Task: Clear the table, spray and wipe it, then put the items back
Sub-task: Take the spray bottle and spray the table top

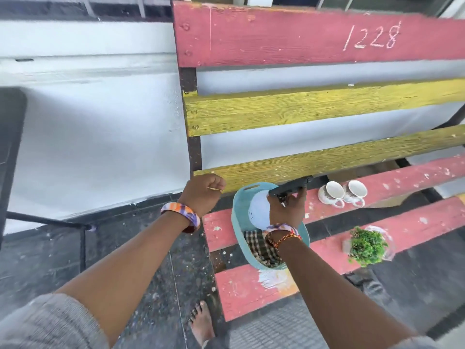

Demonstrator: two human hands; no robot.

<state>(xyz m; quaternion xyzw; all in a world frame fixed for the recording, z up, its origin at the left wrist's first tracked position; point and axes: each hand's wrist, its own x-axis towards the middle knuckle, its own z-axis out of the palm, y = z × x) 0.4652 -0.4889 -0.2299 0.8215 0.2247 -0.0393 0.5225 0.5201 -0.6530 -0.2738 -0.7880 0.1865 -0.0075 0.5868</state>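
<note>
White plastic spray bottle [259,210], judged light, rigid and slick, is gripped at its black trigger neck by the right hand [286,209] over the teal basket [237,222] on the slatted surface [402,182]; left hand [203,195] is fisted, empty.

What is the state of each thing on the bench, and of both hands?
Right hand: gripping the spray bottle over the basket.
Left hand: closed fist, holding nothing visible.
Teal basket: upright, holding a checked cloth.
Two cups: upright, side by side.
Plant: upright on the bench.
</note>
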